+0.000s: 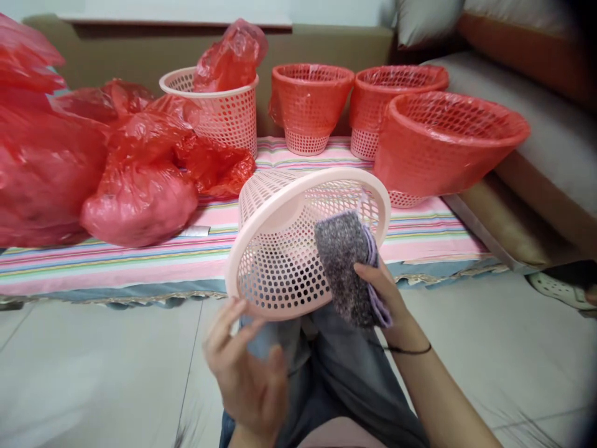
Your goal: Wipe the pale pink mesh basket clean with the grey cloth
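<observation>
A pale pink perforated plastic basket [280, 274] lies tilted above my knees, its mouth facing me. My right hand [387, 289] grips a folded grey cloth [342, 267] with purple edging, thumb on top, held in front of the basket's right side. Beside the lower left rim is my left hand [247, 367], slightly blurred, its fingers apart and fingertips near the rim. I cannot tell whether they touch it. Nothing shows in that hand. A dark band circles my right wrist.
Pink baskets covered in red plastic bags [310, 102] stand at the back and right on a striped cloth [224, 249]. Another pink basket [226, 121] holds a red bag. Filled red bags [140, 199] sit at left. Cushions [527, 118] are stacked at right.
</observation>
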{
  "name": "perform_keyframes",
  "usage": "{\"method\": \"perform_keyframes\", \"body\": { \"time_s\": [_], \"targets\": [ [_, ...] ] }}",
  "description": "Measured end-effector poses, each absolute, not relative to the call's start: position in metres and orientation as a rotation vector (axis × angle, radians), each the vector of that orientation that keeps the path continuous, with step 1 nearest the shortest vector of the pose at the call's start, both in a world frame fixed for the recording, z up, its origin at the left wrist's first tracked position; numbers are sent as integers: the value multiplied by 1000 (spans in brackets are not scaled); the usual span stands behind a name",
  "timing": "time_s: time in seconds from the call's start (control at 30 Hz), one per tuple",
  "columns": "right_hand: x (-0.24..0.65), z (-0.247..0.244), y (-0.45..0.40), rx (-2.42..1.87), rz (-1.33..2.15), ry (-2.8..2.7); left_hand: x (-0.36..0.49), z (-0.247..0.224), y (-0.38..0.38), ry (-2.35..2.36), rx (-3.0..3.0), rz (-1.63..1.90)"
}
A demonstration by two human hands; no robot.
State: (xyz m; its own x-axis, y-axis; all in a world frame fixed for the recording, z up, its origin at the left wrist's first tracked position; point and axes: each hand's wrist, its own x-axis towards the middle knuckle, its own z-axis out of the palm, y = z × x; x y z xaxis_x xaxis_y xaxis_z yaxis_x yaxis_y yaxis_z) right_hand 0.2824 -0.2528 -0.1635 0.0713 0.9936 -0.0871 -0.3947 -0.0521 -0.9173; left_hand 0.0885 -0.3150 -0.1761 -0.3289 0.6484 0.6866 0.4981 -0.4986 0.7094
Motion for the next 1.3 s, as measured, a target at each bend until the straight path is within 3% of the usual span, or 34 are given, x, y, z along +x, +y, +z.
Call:
{"method": "perform_keyframes", "body": {
  "time_s": [0.1,0.23,0.4,0.63,0.9,1.3],
  "targets": [
    [283,-161,-213,-1065,1039,-1458,72,-195,-297,1643,1698,1985],
    [260,-199,-196,-1459,655,-2250,74,-222,-283,1594,1179,1776],
    [239,-238,-212,-1681,306,-2471,90,-240,-284,1520,916,1660],
    [241,-222,-191,-1739,343,-2448,104,-266,-279,1532,1094,1638],
    [227,-240,-195,-1688,214,-2412,109,-284,-283,1686,1103,1640],
    [237,-219,-267,-1485,709,-2393,107,-294,-287,1721,881,1660]
  ]
}}
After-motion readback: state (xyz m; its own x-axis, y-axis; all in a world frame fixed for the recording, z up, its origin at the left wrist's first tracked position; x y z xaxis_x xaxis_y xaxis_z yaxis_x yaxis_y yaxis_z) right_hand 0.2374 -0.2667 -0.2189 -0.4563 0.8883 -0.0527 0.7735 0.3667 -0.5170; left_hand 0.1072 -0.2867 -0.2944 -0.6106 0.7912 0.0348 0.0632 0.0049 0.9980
